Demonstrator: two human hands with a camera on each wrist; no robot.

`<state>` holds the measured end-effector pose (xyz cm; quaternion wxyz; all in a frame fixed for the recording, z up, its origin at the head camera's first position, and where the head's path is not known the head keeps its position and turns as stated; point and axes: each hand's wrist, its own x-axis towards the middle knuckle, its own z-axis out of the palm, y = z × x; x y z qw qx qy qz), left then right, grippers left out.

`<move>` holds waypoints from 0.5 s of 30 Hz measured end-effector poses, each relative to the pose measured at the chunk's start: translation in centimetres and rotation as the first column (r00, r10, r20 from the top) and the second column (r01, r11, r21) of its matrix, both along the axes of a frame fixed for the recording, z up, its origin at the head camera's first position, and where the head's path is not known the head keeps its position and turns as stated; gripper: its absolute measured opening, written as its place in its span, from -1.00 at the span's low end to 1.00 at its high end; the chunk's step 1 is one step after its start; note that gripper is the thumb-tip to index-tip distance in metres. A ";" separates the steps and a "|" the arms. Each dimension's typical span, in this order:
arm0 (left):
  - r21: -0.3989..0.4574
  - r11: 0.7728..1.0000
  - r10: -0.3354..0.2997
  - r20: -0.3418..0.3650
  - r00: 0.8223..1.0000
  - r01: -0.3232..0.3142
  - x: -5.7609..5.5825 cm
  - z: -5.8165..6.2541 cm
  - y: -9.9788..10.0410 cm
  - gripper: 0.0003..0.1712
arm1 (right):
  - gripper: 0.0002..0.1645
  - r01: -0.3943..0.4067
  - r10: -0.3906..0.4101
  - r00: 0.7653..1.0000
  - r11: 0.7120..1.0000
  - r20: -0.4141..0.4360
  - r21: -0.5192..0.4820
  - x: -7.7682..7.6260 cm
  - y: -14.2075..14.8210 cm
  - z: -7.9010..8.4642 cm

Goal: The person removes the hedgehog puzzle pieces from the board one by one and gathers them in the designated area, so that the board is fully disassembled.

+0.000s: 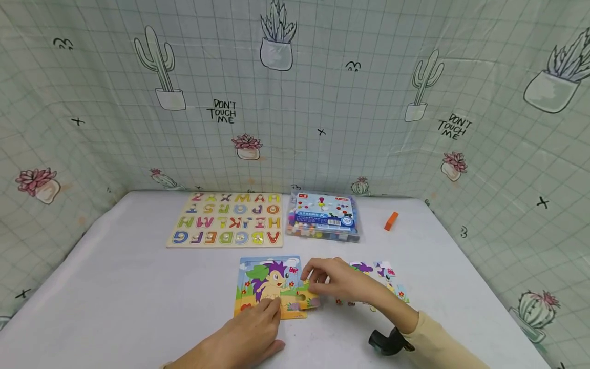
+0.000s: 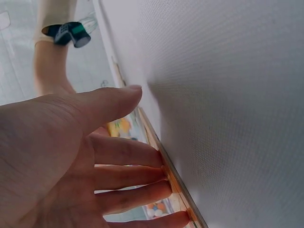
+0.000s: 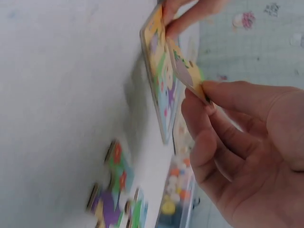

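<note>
A hedgehog jigsaw board (image 1: 246, 262) lies on the table in front of me. My left hand (image 1: 251, 328) rests fingertips on its lower edge, and the left wrist view shows those fingers nearly straight, with the thumb apart. At the board's right side my right hand (image 1: 338, 279) pinches a yellow-and-green puzzle piece (image 3: 183, 69) between thumb and fingers. In the right wrist view the piece is tilted above the board. Loose puzzle pieces (image 1: 384, 274) lie to the right, partly hidden by the right forearm.
A wooden alphabet board (image 1: 224, 245) lies at the back left. Beside it is a clear plastic box (image 1: 322, 237) of colored balls with a printed label. An orange block (image 1: 391, 221) lies at the back right. A patterned cloth (image 1: 322, 102) hangs behind the table.
</note>
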<state>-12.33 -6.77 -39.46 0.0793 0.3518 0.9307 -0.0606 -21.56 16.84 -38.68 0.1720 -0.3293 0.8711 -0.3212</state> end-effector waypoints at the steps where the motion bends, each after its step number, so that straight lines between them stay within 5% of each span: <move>1: -0.002 1.000 0.001 0.005 1.000 -0.001 0.0 0.0 0.0 -0.25 | -0.83 -0.005 0.005 1.000 1.000 0.008 -0.003 0.0 0.7 0.0; 15: 0.021 1.000 -0.021 -0.053 0.998 0.022 0.2 -0.1 0.0 -0.27 | -0.78 0.043 -0.042 0.998 0.999 0.047 -0.022 1.9 12.6 -0.2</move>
